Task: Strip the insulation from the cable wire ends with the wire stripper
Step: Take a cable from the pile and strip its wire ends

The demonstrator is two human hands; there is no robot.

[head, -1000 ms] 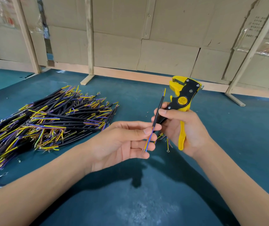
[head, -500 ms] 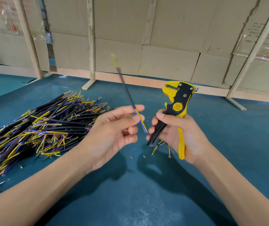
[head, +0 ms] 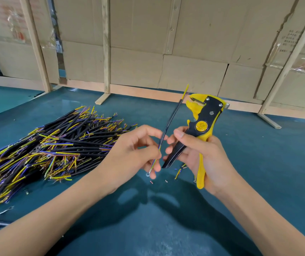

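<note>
My left hand (head: 135, 154) pinches a thin black cable (head: 170, 121) near its lower end, where yellow and purple wires show. The cable stands almost upright, and its yellow top end sits just left of the stripper's jaws. My right hand (head: 201, 157) grips the yellow and black wire stripper (head: 203, 124) by its handles, jaws pointing up. The two hands are close together above the green table.
A large pile of black cables (head: 46, 148) with yellow and purple wire ends lies on the green table (head: 277, 163) to the left. Small insulation scraps (head: 159, 181) lie under my hands. Cardboard walls with wooden posts (head: 106, 48) stand behind.
My left hand has swung the cable from leaning left back to upright beside the stripper's jaws. The hands have moved closer together again.
</note>
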